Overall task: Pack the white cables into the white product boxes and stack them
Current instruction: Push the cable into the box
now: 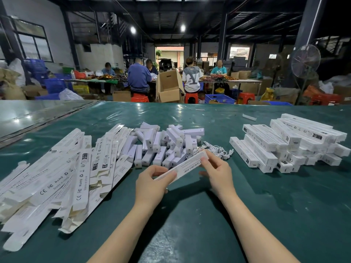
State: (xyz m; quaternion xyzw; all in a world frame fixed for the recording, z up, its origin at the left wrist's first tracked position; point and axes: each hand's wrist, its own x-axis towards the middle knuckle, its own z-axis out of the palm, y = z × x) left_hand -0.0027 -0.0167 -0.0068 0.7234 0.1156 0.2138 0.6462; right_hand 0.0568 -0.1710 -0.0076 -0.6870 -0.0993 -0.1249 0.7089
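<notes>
A long white product box [187,165] is held above the green table, tilted up to the right. My left hand [152,182] grips its near end, fingers curled round it. My right hand [216,172] pinches its far end. Just behind the box lies a small tangle of white cables [218,149]. A heap of flat, unfolded white boxes [62,173] covers the table at the left. Packed white boxes are stacked crosswise [290,143] at the right.
A pile of small white lamp units [163,143] lies in the middle behind my hands. The green table cover [190,224] is bare in front of me. A single white strip [249,117] lies far back. Several people sit working at tables beyond.
</notes>
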